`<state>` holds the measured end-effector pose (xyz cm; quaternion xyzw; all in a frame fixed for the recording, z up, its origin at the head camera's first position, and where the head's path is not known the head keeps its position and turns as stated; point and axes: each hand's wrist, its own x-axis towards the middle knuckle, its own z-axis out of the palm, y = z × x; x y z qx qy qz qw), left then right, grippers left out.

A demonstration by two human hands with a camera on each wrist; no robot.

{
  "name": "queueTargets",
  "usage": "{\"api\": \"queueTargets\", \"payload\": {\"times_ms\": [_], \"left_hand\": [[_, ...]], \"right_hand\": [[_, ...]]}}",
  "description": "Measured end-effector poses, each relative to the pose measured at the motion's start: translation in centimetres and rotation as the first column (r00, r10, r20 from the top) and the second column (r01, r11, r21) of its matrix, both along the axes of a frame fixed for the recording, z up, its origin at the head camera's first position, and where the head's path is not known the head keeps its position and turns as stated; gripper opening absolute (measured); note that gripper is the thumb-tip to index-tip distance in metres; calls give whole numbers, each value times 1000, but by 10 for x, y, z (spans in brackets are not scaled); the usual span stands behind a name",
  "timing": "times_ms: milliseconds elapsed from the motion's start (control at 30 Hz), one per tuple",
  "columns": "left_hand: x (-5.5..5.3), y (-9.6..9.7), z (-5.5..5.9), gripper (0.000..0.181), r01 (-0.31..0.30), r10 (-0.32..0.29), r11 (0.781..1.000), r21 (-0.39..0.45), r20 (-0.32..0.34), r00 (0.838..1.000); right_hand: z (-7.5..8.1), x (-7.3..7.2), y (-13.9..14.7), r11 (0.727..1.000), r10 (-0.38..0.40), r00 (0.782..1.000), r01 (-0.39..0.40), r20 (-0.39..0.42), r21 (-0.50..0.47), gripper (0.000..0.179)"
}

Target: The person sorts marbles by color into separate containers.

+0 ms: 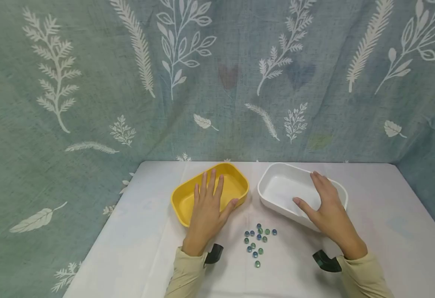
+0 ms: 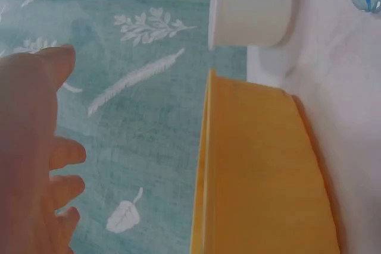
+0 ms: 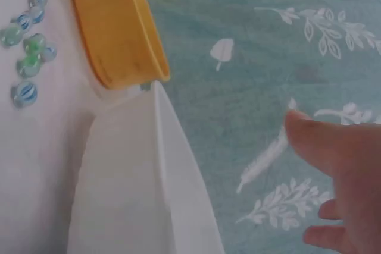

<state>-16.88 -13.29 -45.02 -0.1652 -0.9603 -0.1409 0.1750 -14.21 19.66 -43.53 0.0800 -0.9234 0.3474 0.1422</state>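
Note:
My left hand [image 1: 207, 211] hovers over the yellow tray [image 1: 180, 210], fingers spread and holding nothing. The left wrist view shows a gap between that hand [image 2: 30, 147] and the tray's rim [image 2: 209, 147]. Above the right part of the white tray [image 1: 277, 186] is my right hand [image 1: 329, 209], thumb apart from the fingers, with nothing in its grasp. In the right wrist view, this hand [image 3: 351, 176] stands clear of the white tray's wall [image 3: 125, 176]. Several blue and green glass marbles [image 1: 259, 237] lie loose on the table, between the two forearms.
A white cloth [image 1: 385, 219] covers the table. Behind its far edge hangs a blue-green curtain [image 1: 232, 82] with white leaf prints. Dark wrist mounts [image 1: 214, 253] stick out inward from both sleeves. The two trays stand side by side with a narrow gap.

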Motion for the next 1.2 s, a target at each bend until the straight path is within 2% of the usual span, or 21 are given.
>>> {"api": "queueTargets", "payload": {"times_ms": [233, 400, 500, 700, 1000, 1200], "left_hand": [[3, -2, 2, 78, 31, -31, 997, 74, -6, 999], [6, -1, 6, 73, 62, -60, 990, 124, -23, 998], [9, -2, 8, 70, 89, -84, 983, 162, -41, 996], [16, -1, 4, 63, 121, -117, 960, 252, -32, 993], [17, 2, 1, 56, 151, -146, 946, 288, -40, 988], [16, 5, -1, 54, 152, -149, 948, 281, -30, 988]], "right_hand": [[-1, 4, 24, 996, -26, 999, 23, -34, -88, 84], [-4, 1, 48, 997, -41, 998, 39, -37, -60, 83], [-11, -2, 61, 996, -68, 998, 68, -1, -55, 82], [-24, -6, 81, 990, -109, 990, 116, 87, -76, 82], [-36, -9, 91, 994, -88, 976, 99, 199, -48, 87], [-37, -8, 97, 997, -71, 949, 69, 306, 15, 97]]}}
